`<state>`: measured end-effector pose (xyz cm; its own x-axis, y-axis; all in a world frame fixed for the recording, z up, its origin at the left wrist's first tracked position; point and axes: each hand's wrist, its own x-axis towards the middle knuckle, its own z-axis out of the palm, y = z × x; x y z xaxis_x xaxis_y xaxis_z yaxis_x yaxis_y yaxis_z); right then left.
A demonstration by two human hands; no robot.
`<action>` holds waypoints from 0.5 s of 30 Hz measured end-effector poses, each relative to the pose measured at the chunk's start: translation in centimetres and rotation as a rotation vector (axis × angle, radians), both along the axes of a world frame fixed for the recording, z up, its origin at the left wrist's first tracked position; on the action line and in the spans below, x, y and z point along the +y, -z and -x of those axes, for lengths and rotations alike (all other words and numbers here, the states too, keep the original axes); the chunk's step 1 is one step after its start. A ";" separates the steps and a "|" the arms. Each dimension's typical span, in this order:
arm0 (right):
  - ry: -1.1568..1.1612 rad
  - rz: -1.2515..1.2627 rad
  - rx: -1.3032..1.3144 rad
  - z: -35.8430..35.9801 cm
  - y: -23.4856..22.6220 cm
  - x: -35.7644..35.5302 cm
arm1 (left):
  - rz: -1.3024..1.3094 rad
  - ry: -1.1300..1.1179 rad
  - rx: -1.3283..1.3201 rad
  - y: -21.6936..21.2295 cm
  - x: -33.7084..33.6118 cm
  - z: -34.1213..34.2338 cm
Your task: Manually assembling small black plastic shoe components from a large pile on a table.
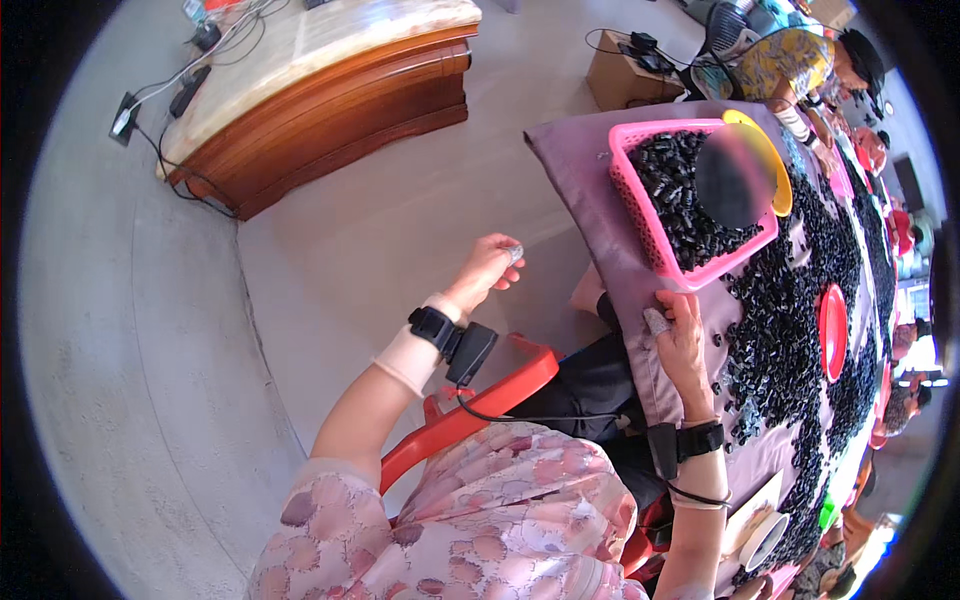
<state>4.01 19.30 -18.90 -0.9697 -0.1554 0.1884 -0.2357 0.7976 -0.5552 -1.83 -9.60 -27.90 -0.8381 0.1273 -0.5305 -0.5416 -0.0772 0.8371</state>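
Observation:
My left hand [490, 266] is raised over the bare floor, away from the table, fingers curled with a grey cap on a fingertip; nothing shows in it. My right hand [681, 345] rests on the edge of the purple-covered table [590, 190], fingers spread, also with a grey finger cap, next to a wide spread of small black pieces [790, 330]. A pink basket [690, 200] full of the same black pieces stands just beyond that hand. Both wrists carry black strapped devices.
A red plastic chair [490, 395] is under my left arm. A wooden counter with a pale top [320, 90] and cables stands far left. Red dishes [832, 330], a yellow dish [765, 150] and a white cup [765, 540] sit on the table. Other people sit at the far end.

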 end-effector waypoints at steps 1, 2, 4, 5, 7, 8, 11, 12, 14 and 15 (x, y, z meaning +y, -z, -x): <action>-0.013 -0.005 -0.001 -0.1 0.2 -0.2 | 0.009 0.010 -0.007 0.3 0.3 0.1; 0.019 -0.003 0.000 -0.3 0.4 -0.4 | -0.014 0.010 -0.018 0.6 0.6 0.3; 0.050 -0.010 0.002 -0.6 0.9 -0.6 | -0.029 0.018 -0.017 1.1 1.2 0.7; 0.052 -0.100 0.096 -0.7 1.2 -0.8 | -0.040 0.037 -0.015 1.3 1.5 0.9; 0.052 -0.197 0.188 -1.1 1.4 -1.0 | -0.054 0.037 -0.007 2.3 2.1 1.0; 0.066 -0.235 0.204 -1.2 1.5 -1.1 | -0.060 0.037 -0.001 3.0 2.4 1.0; 0.077 -0.278 0.196 -1.2 1.6 -1.6 | -0.042 0.128 -0.046 4.5 2.5 1.6; 0.075 -0.277 0.172 -0.9 1.5 -1.9 | -0.047 0.126 -0.047 5.0 2.7 1.7; 0.012 -0.309 0.207 0.0 0.4 -3.6 | -0.007 0.091 -0.119 6.2 3.0 2.0; -0.046 -0.339 0.245 0.6 0.1 -4.4 | -0.011 0.087 -0.122 6.7 3.0 2.3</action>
